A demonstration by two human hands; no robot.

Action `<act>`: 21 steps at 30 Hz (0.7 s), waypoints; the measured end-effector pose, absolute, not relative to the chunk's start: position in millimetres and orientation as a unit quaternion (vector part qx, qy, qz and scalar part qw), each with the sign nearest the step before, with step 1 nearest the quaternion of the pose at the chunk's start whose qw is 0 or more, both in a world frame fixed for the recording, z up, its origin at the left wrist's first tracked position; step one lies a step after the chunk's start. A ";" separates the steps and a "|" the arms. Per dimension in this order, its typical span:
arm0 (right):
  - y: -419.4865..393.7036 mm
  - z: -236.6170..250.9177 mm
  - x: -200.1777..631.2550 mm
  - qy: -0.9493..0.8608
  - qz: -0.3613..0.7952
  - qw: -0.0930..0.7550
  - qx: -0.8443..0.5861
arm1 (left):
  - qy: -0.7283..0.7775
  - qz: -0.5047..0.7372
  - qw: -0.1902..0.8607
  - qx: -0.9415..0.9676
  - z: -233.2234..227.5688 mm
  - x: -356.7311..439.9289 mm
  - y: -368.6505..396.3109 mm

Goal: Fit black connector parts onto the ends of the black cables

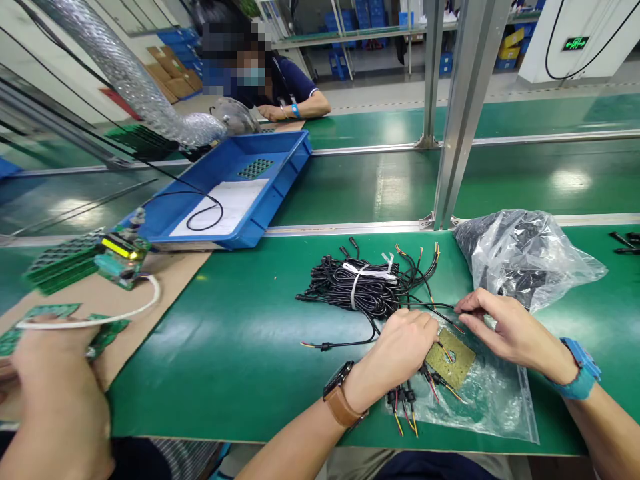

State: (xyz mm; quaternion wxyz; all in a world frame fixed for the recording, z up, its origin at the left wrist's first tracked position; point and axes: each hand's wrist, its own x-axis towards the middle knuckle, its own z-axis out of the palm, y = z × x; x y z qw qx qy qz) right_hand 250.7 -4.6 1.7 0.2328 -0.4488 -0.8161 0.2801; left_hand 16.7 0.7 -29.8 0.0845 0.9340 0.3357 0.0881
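Observation:
My left hand (407, 340), its wrist bearing a brown-strapped watch, is closed around a black cable with stripped coloured wires (444, 349). Those wire ends lie over a yellowish-brown sponge pad (457, 363) with a hole in it. Thumb and forefinger of my right hand (500, 327) pinch a black cable (443, 305) to the right of the bundle. A tied bundle of black cables (355, 287) rests just beyond my left hand. Under the pad lies a flat clear plastic bag (505, 407). Several cable ends with bare wires (405, 403) poke out below my left hand.
A crumpled clear bag of black parts (525, 257) stands at the right. A metal post (463, 120) rises behind the bench. At left are a blue tray (245, 230), a circuit-board device (123, 257) and a co-worker's arm (60, 400). Another person (295, 87) sits opposite.

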 end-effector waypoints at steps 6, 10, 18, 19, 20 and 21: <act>-1.0 -7.5 250.9 -0.822 0.260 0.235 -0.448 | 0.335 0.084 0.095 0.933 -24.8 15.0 0.0; 0.5 -8.6 249.6 -0.838 0.247 0.243 -0.422 | 0.325 0.075 0.095 0.938 -22.3 12.8 -0.5; 3.9 -14.0 251.6 -0.829 0.240 0.288 -0.414 | 0.322 0.090 0.123 0.934 -20.1 9.1 -1.0; 4.2 -14.4 251.9 -0.824 0.244 0.295 -0.417 | 0.326 0.099 0.137 0.930 -20.3 9.0 -0.3; 4.3 -14.2 252.3 -0.819 0.247 0.302 -0.420 | 0.331 0.110 0.153 0.924 -20.4 8.9 0.4; 4.4 -13.4 252.7 -0.813 0.248 0.309 -0.425 | 0.336 0.126 0.170 0.918 -20.3 8.9 1.0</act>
